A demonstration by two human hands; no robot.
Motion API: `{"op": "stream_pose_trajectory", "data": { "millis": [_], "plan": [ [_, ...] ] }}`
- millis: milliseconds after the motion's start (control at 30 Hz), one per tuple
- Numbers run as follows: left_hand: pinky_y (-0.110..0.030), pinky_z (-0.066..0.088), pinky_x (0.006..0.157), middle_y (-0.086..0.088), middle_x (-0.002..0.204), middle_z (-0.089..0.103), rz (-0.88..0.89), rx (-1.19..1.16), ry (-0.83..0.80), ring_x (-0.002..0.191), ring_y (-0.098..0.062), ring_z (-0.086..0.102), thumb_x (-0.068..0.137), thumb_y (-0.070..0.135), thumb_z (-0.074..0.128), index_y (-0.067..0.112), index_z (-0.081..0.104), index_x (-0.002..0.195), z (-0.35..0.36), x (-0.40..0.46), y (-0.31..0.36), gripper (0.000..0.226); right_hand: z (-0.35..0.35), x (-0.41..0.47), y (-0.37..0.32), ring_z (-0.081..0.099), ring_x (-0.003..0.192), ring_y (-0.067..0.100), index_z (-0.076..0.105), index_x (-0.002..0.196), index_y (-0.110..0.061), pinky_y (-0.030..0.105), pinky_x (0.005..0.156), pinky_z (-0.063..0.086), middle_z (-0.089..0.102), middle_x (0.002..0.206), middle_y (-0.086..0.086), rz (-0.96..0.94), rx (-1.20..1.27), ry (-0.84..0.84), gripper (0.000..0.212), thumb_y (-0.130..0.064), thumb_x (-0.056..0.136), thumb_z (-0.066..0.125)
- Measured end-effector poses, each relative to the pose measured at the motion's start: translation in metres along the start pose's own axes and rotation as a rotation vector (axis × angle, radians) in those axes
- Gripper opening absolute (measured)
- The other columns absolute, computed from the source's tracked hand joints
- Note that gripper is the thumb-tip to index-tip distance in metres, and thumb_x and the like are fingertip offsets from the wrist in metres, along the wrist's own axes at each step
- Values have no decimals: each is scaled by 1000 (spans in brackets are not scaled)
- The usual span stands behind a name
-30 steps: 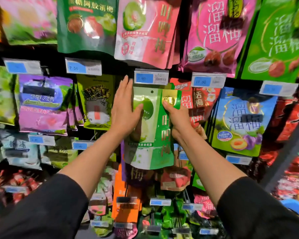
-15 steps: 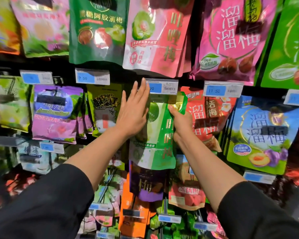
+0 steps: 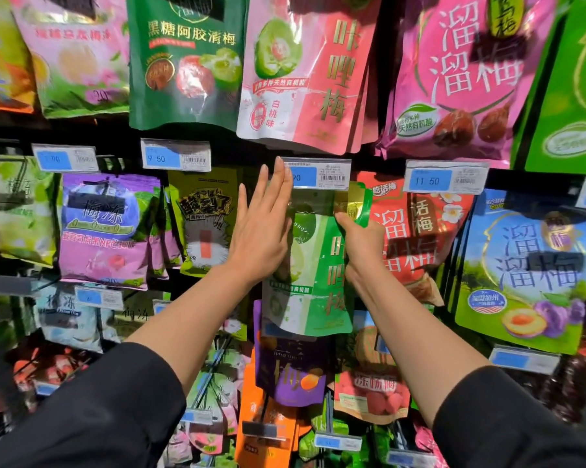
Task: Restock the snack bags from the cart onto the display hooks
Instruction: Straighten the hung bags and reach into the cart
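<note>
Bag (image 3: 313, 265) looks light, floppy and slick, so pinch near its top hole. Your right hand (image 3: 361, 246) pinches its upper edge; left hand (image 3: 261, 231) lies flat, fingers straight.

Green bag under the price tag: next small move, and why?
Probably ease the green bag straight back until it hangs. The right hand pinches its bent top corner just under the price tag, while the left hand lies flat on its face.
</note>
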State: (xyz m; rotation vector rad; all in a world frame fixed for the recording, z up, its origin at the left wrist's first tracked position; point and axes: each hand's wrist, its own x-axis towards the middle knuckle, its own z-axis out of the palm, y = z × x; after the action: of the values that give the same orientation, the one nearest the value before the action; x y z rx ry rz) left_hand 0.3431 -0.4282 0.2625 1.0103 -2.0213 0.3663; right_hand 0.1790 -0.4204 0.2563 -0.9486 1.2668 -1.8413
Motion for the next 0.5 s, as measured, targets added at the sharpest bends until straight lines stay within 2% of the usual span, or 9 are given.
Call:
{"op": "stream_pose_trajectory", "data": {
  "millis": [100, 167, 233, 333, 500],
  "plan": [
    [-48, -6, 118, 2, 159, -14, 14, 9, -2, 147, -21, -13, 95, 7, 47, 14, 0, 154, -1, 0, -3, 75, -7, -10, 1, 72, 78, 17, 66, 104, -3, 30, 65, 59, 73, 91, 8, -65, 52, -62, 21, -15, 86, 70],
    [-48, -6, 118, 1, 160, -12, 25, 7, -1, 148, -21, -12, 96, 8, 46, 14, 1, 154, -2, -1, -3, 73, -10, -15, 2, 71, 71, 13, 67, 94, -6, 24, 58, 55, 72, 83, 4, -95, 62, -71, 10, -12, 87, 69],
    [-48, -7, 117, 1, 160, -11, 21, 5, 1, 148, -22, -12, 96, 8, 45, 13, 1, 153, -3, -1, -1, 72, -8, -15, 1, 71, 73, 18, 67, 88, -9, 29, 62, 58, 72, 84, 8, -94, 55, -32, 6, -14, 87, 70],
    [-49, -7, 117, -1, 160, -9, 14, 5, 0, 148, -23, -12, 96, 8, 44, 13, 2, 153, -3, -1, 1, 71, -1, -8, 0, 70, 86, 28, 64, 101, -4, 43, 79, 58, 71, 97, 14, -57, 16, 59, 26, -22, 84, 72],
    [-49, -7, 118, 0, 160, -11, 26, 16, -7, 147, -23, -14, 96, 7, 44, 13, 0, 153, -6, -1, -2, 72, 6, 2, 2, 69, 88, 29, 59, 111, -1, 34, 70, 55, 68, 102, 16, -18, -11, 109, 33, -16, 83, 69]
  ]
}}
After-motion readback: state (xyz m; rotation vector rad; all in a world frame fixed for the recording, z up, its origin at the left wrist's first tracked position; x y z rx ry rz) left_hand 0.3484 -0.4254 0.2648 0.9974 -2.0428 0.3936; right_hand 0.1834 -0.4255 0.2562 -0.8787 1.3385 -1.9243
